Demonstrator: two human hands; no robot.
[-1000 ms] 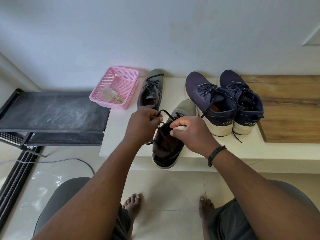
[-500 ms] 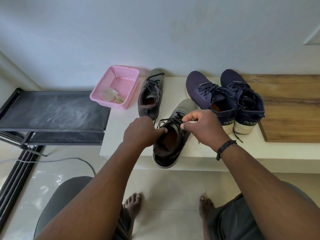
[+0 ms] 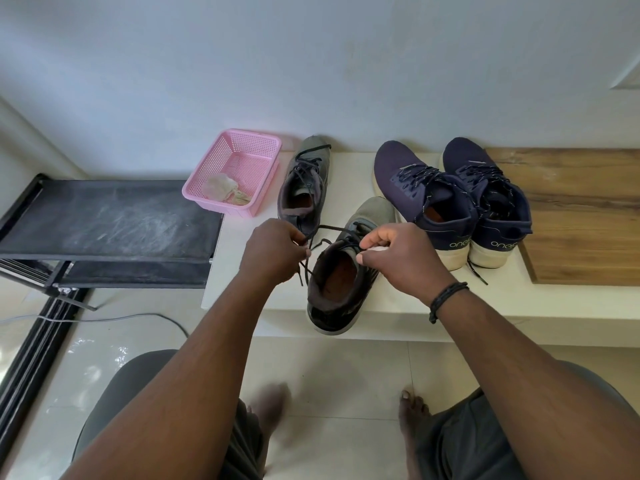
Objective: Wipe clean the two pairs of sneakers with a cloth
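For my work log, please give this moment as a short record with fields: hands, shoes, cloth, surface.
left hand: left hand pinches the black lace
right hand: right hand pinches the same lace near the eyelets
shoe in work: near grey sneaker, heel over the ledge edge
other shoes: second grey sneaker; navy pair to the right
cloth: pale cloth lies in the pink basket, untouched
surface: white ledge

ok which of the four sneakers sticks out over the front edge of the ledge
The nearer grey sneaker, whose laces both hands pinch. Its heel overhangs the ledge; the other grey one and both navy ones sit fully on it.
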